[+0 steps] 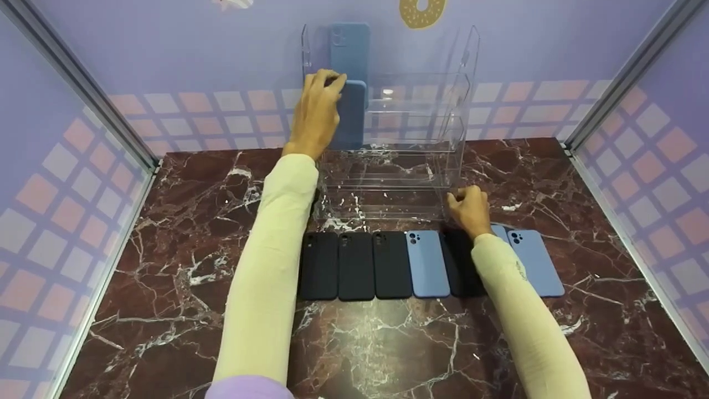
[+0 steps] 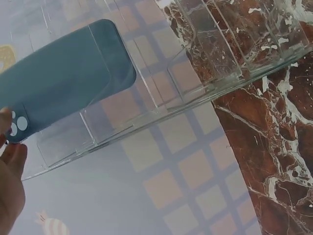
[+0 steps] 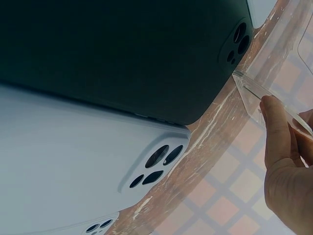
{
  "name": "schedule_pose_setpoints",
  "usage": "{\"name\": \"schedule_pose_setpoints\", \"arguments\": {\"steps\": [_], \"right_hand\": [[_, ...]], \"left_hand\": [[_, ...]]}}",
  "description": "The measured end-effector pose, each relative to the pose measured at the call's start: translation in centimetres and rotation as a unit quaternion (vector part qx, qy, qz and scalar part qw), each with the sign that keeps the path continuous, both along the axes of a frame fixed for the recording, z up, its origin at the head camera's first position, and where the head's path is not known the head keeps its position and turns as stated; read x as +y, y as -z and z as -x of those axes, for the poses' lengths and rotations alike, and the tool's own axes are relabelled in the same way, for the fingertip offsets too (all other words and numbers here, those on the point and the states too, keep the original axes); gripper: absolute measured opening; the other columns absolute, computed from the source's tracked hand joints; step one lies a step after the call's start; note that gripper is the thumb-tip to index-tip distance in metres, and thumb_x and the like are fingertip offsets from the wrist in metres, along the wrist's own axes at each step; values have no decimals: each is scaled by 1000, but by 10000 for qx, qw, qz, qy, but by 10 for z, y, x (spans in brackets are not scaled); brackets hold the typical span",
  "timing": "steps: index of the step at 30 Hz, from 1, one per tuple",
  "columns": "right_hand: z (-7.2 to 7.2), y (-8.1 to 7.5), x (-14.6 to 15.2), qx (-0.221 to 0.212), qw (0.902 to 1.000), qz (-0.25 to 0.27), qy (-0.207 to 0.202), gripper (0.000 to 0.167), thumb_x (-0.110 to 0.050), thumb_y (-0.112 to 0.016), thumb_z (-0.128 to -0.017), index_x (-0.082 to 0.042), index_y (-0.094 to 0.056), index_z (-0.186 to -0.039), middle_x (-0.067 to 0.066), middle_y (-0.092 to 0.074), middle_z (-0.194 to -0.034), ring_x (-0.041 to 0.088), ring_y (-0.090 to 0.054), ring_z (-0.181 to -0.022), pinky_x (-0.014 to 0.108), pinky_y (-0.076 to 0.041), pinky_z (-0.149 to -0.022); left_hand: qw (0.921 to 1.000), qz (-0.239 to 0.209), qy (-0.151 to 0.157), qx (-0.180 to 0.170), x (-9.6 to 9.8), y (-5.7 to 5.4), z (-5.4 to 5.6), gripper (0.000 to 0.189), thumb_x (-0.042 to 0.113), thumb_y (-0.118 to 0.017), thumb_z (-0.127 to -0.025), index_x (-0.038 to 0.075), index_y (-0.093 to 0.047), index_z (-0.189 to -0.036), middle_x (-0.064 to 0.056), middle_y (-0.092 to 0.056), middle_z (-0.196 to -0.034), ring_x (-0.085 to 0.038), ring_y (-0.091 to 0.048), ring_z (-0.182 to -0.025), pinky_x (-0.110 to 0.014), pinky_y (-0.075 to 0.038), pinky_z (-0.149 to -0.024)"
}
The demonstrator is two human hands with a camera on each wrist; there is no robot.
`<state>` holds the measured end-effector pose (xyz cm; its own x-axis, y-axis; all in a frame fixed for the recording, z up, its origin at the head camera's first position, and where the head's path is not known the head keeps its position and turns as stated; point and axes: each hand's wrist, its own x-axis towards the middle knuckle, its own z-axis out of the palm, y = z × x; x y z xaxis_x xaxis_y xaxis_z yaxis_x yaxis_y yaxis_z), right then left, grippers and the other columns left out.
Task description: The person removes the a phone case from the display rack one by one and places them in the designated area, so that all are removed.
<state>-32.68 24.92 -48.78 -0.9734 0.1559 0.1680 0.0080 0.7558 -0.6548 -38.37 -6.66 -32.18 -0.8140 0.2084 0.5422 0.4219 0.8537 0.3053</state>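
Note:
My left hand (image 1: 317, 113) pinches the camera-hole end of a blue phone case (image 1: 353, 116). That case stands upright in a tier of the clear stepped rack (image 1: 410, 151). Behind it, higher up, another blue phone case (image 1: 352, 47) stands in the rack. The left wrist view has the fingertips at the corner of the blue case (image 2: 68, 76), whose far end sits behind clear plastic. Down at the rack's front right corner is my right hand (image 1: 471, 210). Its thumb and fingers grip the clear edge of the rack (image 3: 252, 90) in the right wrist view.
In front of the rack lies a row of several phone cases: black cases (image 1: 356, 266) at the left, a light blue case (image 1: 429, 266), then a black case (image 1: 461, 266) and blue cases (image 1: 536, 263) partly under my right arm. Purple walls (image 1: 221, 50) border the marbled table (image 1: 183, 233).

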Motion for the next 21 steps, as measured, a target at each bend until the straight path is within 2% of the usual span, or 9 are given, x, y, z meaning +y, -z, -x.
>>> {"name": "schedule_pose_setpoints", "arguments": {"steps": [4, 8, 13, 17, 21], "right_hand": [[0, 1, -1, 97, 10000, -14, -15, 26, -12, -65, -94, 7, -73, -80, 24, -73, -84, 40, -66, -78, 55, -50, -80], [0, 2, -2, 152, 9999, 1, -9, 26, -12, -66, -93, 7, -73, -78, 24, -73, -83, 42, -67, -79, 56, -50, -81], [1, 2, -3, 161, 9999, 18, -11, 24, -12, -66, -92, 9, -74, -84, 27, -73, -88, 46, -68, -88, 58, -49, -86], [2, 1, -4, 5, 10000, -7, -34, 25, -13, -65, -93, 10, -74, -87, 28, -73, -92, 46, -68, -90, 57, -49, -87], [2, 1, -4, 7, 9999, -13, -103, 26, -13, -64, -94, 9, -74, -87, 26, -73, -91, 44, -68, -88, 57, -50, -86]], "left_hand": [[9994, -323, -7, 122, -3, -3, -1, 30, 4, -57, -101, 6, -70, -128, -12, -66, -124, -29, -56, -116, -27, -42, -106], [9982, -596, -13, -3, -6, -4, -4, 28, 6, -61, -99, 10, -73, -124, -11, -68, -117, -27, -60, -111, -29, -46, -102], [9968, -792, 85, -114, -8, -7, -7, 26, 4, -62, -98, 9, -74, -121, -10, -68, -116, -25, -63, -111, -26, -47, -100], [9957, -889, 216, -102, -8, -15, -11, 25, 4, -62, -97, 7, -74, -120, -10, -68, -116, -24, -64, -109, -23, -47, -99], [9945, -951, 408, 157, -11, -24, -16, 24, 2, -62, -97, 5, -74, -118, -11, -68, -113, -24, -66, -105, -21, -49, -95]]}}
